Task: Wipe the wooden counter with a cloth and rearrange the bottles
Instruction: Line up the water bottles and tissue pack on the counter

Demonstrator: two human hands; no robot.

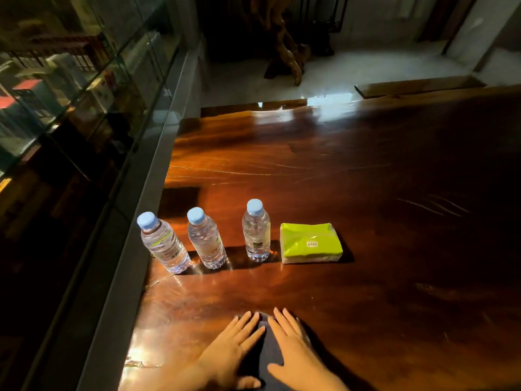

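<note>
Three clear water bottles with blue caps stand in a row on the dark wooden counter (352,176): the left bottle (165,245), the middle bottle (206,239) and the right bottle (256,232). Near the front edge lies a dark cloth (267,354). My left hand (231,348) and my right hand (293,348) both rest flat on it, fingers spread, side by side. Most of the cloth is hidden under my palms.
A green tissue pack (310,244) lies just right of the bottles. A grey ledge (146,193) and a glass display case (70,94) run along the counter's left side. Beyond the far edge are a pale floor and a wooden root sculpture (284,46).
</note>
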